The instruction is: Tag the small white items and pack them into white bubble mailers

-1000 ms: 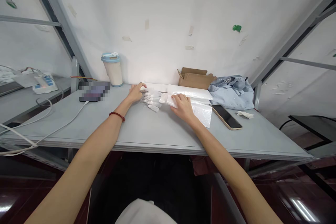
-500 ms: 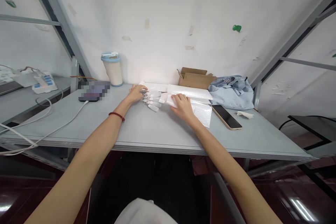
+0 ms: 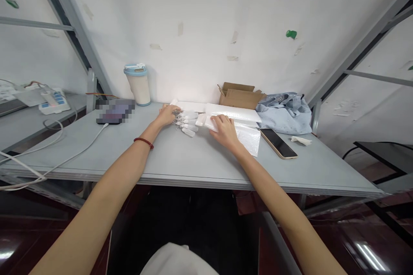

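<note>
My left hand (image 3: 167, 114), a red bead bracelet on its wrist, is at the left edge of a bunch of small white tag-like pieces (image 3: 188, 127) with thin loops. Its fingers are bent and closed; whatever is between them is hidden. Just right of the bunch, my right hand (image 3: 225, 131) grips a white plastic-looking pouch (image 3: 206, 122), its fingers lying over the top and the thumb on the near side. Beneath and right of that hand lies a white bubble mailer (image 3: 250, 139). Behind it rests another white mailer (image 3: 234, 113).
Along the wall stand a cream cup with a blue lid (image 3: 138, 86) and an open cardboard box (image 3: 240, 96), beside a light blue cloth (image 3: 285, 114). A phone (image 3: 278, 143) and crumpled tissue (image 3: 301, 140) lie right. At left, a cable (image 3: 77, 148) runs to a blurred device (image 3: 115, 111).
</note>
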`<state>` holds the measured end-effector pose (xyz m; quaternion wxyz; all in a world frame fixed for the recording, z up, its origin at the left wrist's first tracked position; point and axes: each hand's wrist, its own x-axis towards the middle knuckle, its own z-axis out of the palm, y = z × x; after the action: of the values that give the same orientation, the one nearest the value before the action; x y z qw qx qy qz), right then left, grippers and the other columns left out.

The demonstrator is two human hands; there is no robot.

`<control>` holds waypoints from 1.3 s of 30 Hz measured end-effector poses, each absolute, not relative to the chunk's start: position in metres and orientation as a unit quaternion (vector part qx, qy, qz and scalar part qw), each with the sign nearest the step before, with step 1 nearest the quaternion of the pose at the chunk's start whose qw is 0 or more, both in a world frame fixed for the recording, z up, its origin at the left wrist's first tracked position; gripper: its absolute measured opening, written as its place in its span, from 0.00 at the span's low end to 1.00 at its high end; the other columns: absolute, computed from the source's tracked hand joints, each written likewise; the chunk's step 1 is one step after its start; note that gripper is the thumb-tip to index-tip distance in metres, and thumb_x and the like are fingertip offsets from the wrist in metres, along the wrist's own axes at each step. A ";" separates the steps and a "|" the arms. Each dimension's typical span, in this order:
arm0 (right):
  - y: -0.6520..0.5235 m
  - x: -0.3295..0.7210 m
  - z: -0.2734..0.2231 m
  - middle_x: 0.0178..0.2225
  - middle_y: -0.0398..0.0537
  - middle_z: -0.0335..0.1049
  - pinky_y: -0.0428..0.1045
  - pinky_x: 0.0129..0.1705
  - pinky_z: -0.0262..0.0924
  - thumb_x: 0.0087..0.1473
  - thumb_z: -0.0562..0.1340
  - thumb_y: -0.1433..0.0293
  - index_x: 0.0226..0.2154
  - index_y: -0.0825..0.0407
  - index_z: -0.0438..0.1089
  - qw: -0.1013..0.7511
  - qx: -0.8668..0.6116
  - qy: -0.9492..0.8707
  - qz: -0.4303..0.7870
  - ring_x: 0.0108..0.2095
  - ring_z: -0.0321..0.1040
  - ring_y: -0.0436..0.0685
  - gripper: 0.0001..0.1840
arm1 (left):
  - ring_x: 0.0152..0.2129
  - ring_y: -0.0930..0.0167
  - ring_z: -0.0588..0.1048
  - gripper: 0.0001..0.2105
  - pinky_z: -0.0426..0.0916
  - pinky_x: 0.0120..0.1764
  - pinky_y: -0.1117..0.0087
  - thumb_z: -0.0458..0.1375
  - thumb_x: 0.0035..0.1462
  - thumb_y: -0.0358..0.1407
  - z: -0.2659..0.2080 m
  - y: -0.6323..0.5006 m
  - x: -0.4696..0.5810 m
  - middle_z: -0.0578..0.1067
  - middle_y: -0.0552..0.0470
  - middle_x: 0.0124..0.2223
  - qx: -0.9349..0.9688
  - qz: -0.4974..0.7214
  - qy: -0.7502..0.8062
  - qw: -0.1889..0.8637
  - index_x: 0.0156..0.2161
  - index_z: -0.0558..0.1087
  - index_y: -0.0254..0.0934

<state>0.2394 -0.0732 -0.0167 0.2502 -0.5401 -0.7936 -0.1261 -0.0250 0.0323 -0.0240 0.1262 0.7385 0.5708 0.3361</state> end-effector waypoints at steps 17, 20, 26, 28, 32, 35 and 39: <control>-0.073 0.239 -0.017 0.49 0.58 0.67 0.55 0.48 0.50 0.55 0.60 0.69 0.50 0.52 0.65 0.263 -0.543 -0.786 -0.138 0.49 0.60 0.65 0.19 | 0.20 0.74 0.67 0.09 0.64 0.28 0.70 0.65 0.38 0.37 0.021 -0.014 -0.001 0.75 0.52 0.24 0.630 0.534 0.445 0.346 0.27 0.78 0.33; -0.073 0.239 -0.017 0.49 0.58 0.67 0.55 0.48 0.50 0.55 0.60 0.68 0.50 0.52 0.65 0.262 -0.546 -0.783 -0.142 0.49 0.60 0.65 0.19 | 0.19 0.74 0.67 0.07 0.63 0.26 0.71 0.66 0.38 0.35 0.021 -0.026 0.015 0.74 0.52 0.22 0.656 0.488 0.437 0.375 0.25 0.78 0.33; -0.073 0.239 -0.016 0.48 0.58 0.67 0.56 0.48 0.52 0.53 0.61 0.70 0.48 0.53 0.66 0.259 -0.550 -0.783 -0.132 0.49 0.60 0.65 0.18 | 0.19 0.74 0.69 0.04 0.64 0.26 0.71 0.65 0.39 0.31 0.013 -0.031 0.039 0.75 0.52 0.23 0.576 0.566 0.469 0.357 0.24 0.76 0.34; -0.072 0.239 -0.017 0.48 0.58 0.67 0.56 0.48 0.52 0.54 0.61 0.69 0.48 0.53 0.66 0.268 -0.542 -0.785 -0.132 0.49 0.60 0.65 0.17 | 0.20 0.73 0.70 0.04 0.65 0.27 0.71 0.65 0.39 0.31 0.010 -0.029 0.041 0.76 0.52 0.23 0.547 0.593 0.477 0.348 0.25 0.76 0.34; -0.072 0.238 -0.018 0.49 0.58 0.66 0.56 0.48 0.51 0.54 0.61 0.69 0.49 0.53 0.65 0.279 -0.536 -0.785 -0.140 0.49 0.59 0.65 0.18 | 0.23 0.71 0.73 0.08 0.66 0.28 0.71 0.67 0.37 0.32 0.005 -0.029 0.042 0.77 0.51 0.25 0.499 0.613 0.480 0.380 0.26 0.74 0.35; -0.073 0.236 -0.018 0.49 0.58 0.66 0.55 0.48 0.51 0.54 0.60 0.69 0.49 0.53 0.65 0.279 -0.536 -0.784 -0.142 0.49 0.59 0.65 0.19 | 0.24 0.70 0.74 0.10 0.67 0.30 0.70 0.69 0.35 0.33 0.003 -0.034 0.049 0.78 0.51 0.26 0.484 0.616 0.463 0.415 0.25 0.73 0.36; -0.075 0.234 -0.016 0.49 0.58 0.66 0.55 0.48 0.50 0.55 0.59 0.69 0.50 0.54 0.65 0.280 -0.535 -0.784 -0.146 0.49 0.58 0.64 0.19 | 0.26 0.69 0.74 0.11 0.67 0.32 0.70 0.69 0.36 0.36 0.000 -0.044 0.064 0.78 0.50 0.26 0.521 0.594 0.447 0.419 0.24 0.73 0.36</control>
<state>0.2337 -0.0754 -0.0163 0.2798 -0.5349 -0.7838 -0.1455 0.0637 -0.0445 -0.0001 0.4188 0.5206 0.4474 0.5945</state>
